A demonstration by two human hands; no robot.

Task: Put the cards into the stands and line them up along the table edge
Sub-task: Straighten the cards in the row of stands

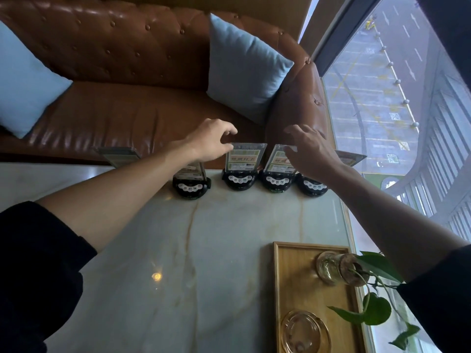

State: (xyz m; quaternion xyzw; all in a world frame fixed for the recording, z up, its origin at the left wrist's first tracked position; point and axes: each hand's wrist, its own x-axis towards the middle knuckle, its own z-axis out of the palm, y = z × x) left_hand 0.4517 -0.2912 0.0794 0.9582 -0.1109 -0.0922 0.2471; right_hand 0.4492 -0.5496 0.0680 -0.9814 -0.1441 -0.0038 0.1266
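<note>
The marble table [178, 250] is the thing to look from. Along its far edge, next to the brown sofa [114, 59], stand black stands with cards in them.

Furthest left on that edge is a clear card [117, 155] that looks blurry; your left arm hides its stand. Next comes the first black stand [191, 187], with its card [191, 170] partly behind your wrist.

Your left hand [209, 141] is above the far edge. Its fingers are curled and close together, and the fingertips [230, 146] touch the top left corner of the second card [244, 156]. That card stands up straight in the second stand [239, 180].

Just to the right is the third stand [276, 183] with the third card [277, 159]. Your right hand [311, 149] is half open over it, fingers bent, and its fingertips [289, 149] rest on the card's top edge.

The fourth stand [312, 187] sits at the right end of the row, under your right wrist. Its card [350, 157] peeks out past your hand.

On the near right part of the table is a wooden tray [277, 289] with a glass vase [331, 267], a leafy plant [377, 309], and a glass dish [304, 332].
</note>
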